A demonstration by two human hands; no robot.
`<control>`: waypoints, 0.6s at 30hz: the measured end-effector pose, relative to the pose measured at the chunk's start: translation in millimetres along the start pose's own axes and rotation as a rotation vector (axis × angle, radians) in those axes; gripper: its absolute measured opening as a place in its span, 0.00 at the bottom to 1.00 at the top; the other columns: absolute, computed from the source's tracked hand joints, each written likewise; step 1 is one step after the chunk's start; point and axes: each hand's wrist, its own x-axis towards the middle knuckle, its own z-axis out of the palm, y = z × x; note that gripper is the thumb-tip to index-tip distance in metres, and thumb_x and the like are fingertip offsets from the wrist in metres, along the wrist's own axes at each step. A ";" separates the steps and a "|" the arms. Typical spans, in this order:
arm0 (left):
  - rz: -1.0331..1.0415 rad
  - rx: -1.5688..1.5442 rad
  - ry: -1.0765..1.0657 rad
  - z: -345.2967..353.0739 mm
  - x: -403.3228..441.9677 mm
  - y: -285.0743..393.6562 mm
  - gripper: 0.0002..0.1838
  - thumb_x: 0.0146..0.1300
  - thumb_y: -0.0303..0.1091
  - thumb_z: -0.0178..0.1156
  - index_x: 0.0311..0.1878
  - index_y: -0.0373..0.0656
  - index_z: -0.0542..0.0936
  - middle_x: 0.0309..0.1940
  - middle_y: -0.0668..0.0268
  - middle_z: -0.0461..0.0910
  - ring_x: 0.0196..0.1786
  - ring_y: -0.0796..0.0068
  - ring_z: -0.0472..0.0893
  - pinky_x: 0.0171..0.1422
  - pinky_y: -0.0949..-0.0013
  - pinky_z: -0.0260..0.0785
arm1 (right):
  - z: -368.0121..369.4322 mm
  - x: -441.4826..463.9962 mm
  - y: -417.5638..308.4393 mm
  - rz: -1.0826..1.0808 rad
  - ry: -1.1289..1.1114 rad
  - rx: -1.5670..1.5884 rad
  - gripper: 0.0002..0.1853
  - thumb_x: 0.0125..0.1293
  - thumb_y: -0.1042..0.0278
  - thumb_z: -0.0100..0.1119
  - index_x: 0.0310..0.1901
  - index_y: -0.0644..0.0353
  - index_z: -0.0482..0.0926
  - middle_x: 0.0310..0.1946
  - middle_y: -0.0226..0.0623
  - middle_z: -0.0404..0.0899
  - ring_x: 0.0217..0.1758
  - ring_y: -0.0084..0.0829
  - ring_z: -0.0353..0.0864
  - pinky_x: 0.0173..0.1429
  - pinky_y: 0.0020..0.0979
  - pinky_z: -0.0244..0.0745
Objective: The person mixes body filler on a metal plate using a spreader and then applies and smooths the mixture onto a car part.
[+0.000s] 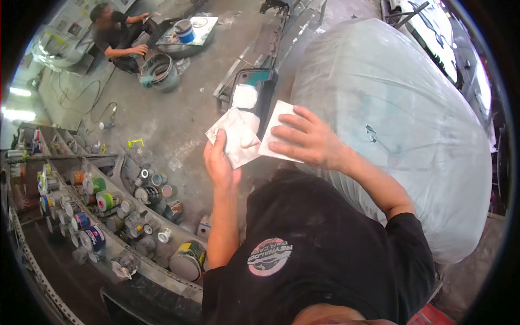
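Observation:
My left hand is closed on a creased white sheet, with the thumb lying over its face. Whether the sheet is paper or cloth I cannot tell. Close beside it, my right hand grips a flat white rectangular sheet, its fingers laid across the front and the thumb hidden behind. Just beyond both hands is a long dark panel with a teal area and white patches, partly covered by the sheets.
A large plastic-covered form stands at my right. Shelves with several paint cans are at my left. Another person sits at the far left near a bucket and a blue-and-white can. A cable lies on the floor.

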 end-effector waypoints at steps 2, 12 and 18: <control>-0.014 -0.009 -0.007 -10.0 2.0 0.9 0.21 0.82 0.35 0.58 0.69 0.29 0.77 0.62 0.53 0.85 0.61 0.61 0.88 0.68 0.56 0.80 | 2.8 16.2 -7.2 -0.120 -0.025 -0.059 0.25 0.65 0.64 0.67 0.65 0.46 0.84 0.66 0.38 0.80 0.70 0.48 0.79 0.76 0.59 0.72; -0.098 -0.020 0.094 -48.9 -6.0 -26.9 0.20 0.83 0.33 0.59 0.67 0.27 0.80 0.59 0.55 0.87 0.58 0.66 0.88 0.63 0.62 0.79 | 59.9 28.1 -13.8 -0.084 -0.314 0.023 0.30 0.61 0.63 0.67 0.68 0.49 0.82 0.69 0.38 0.78 0.73 0.50 0.76 0.77 0.60 0.69; 0.066 0.016 0.463 -113.8 -0.5 -59.1 0.19 0.83 0.35 0.59 0.66 0.30 0.80 0.58 0.54 0.87 0.58 0.64 0.88 0.64 0.58 0.81 | 127.2 -15.9 37.1 -0.054 -0.658 0.178 0.34 0.60 0.62 0.67 0.72 0.48 0.78 0.70 0.40 0.75 0.76 0.49 0.72 0.78 0.60 0.66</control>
